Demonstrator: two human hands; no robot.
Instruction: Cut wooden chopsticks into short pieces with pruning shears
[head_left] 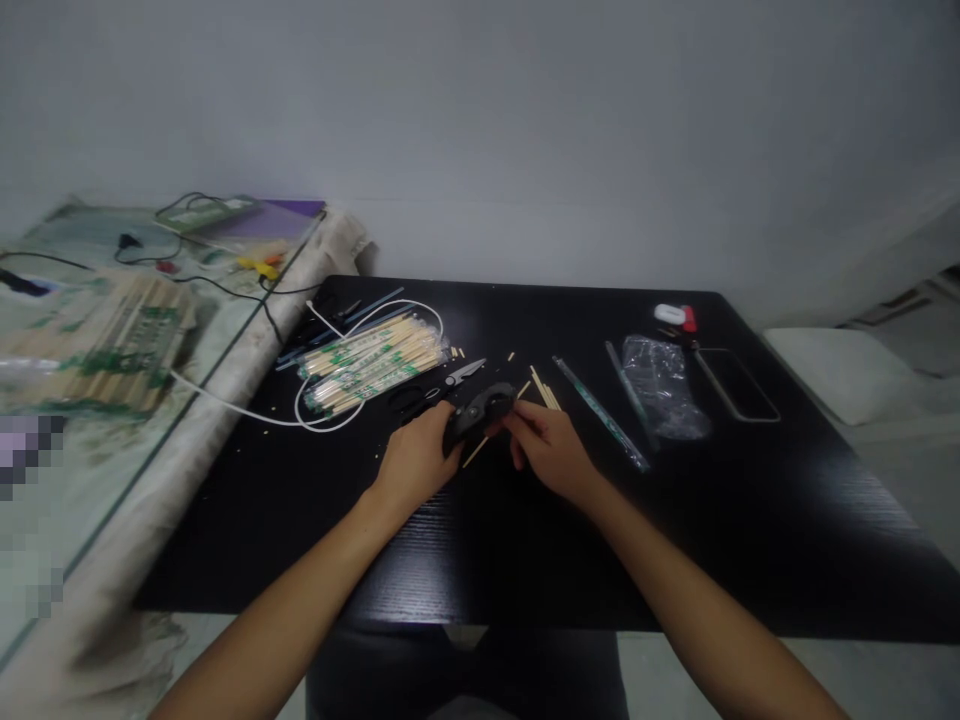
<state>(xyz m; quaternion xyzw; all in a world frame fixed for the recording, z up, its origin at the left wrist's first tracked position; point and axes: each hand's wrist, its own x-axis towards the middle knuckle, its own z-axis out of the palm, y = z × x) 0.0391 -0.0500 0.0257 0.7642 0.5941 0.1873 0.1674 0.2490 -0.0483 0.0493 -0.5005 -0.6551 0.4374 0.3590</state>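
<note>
My left hand [422, 445] is wrapped round a black hand cutter [480, 408] with a curved head, above the middle of the black table. My right hand [547, 440] is closed in a pinch at the cutter's head, its fingertips on a thin wooden chopstick [475, 456]. The chopstick slants under the tool, partly hidden by it and by my fingers. Just beyond my right hand lie several loose chopsticks [545, 388]. A pair of scissors [465, 374] with dark handles rests behind my left hand, and small cut wooden bits are scattered around.
Packs of wrapped chopsticks [375, 362] lie at the left with a white cable [259, 413] looping round them. Rightward are empty wrappers [600, 412], a clear plastic bag [664, 390], a phone-shaped frame [739, 385] and a white case [670, 317]. A glass-topped surface [90, 500] adjoins the table [750, 560].
</note>
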